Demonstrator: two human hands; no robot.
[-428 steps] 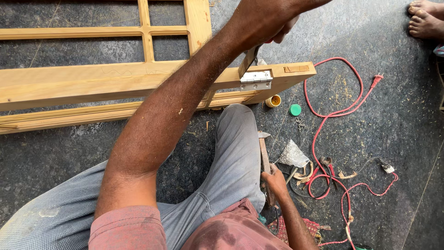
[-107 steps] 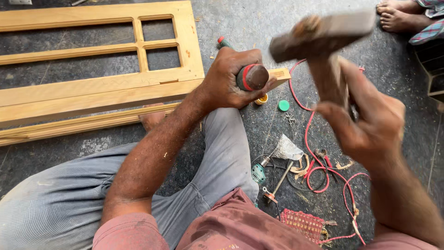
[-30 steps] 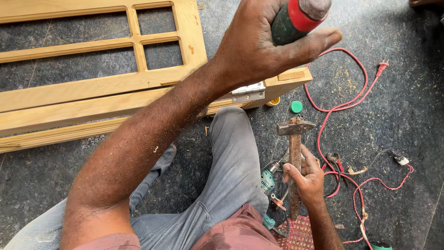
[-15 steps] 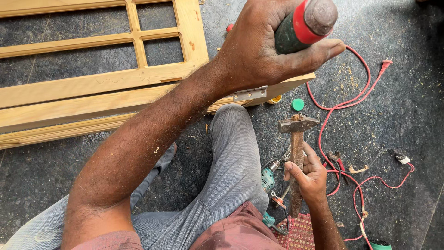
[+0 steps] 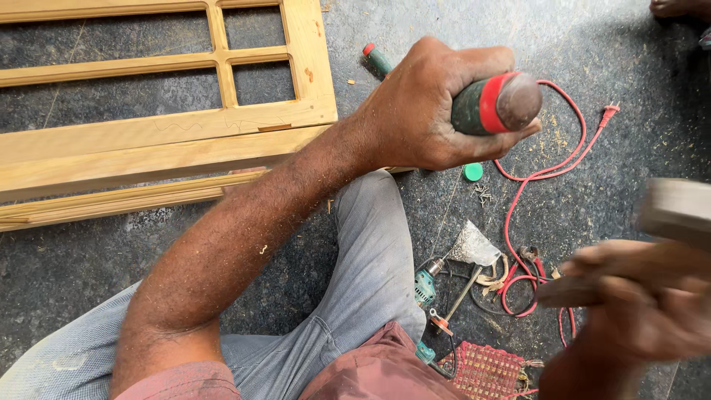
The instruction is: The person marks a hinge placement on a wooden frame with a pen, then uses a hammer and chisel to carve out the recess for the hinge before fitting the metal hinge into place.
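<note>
Pale raw-wood frame (image 5: pixel 170 141); speckled matt stone floor (image 5: pixel 89 267).

Left hand (image 5: pixel 433 111): my fingers wrapped tight round the green and red tool handle (image 5: pixel 492 104), butt end up.
Right hand (image 5: pixel 637 304): blurred at the near right, gripping the wooden-handled hammer (image 5: pixel 670 215).
Wooden frame (image 5: pixel 170 141): flat on the dark floor, far left.
Red cable (image 5: pixel 552 170): looped on the right.
Green drill (image 5: pixel 424 285): beside my knee.

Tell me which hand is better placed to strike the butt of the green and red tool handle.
Right. The right hand holds the wooden-handled hammer raised beside the green and red tool handle; the left hand is wrapped around that handle, steadying it.
</note>
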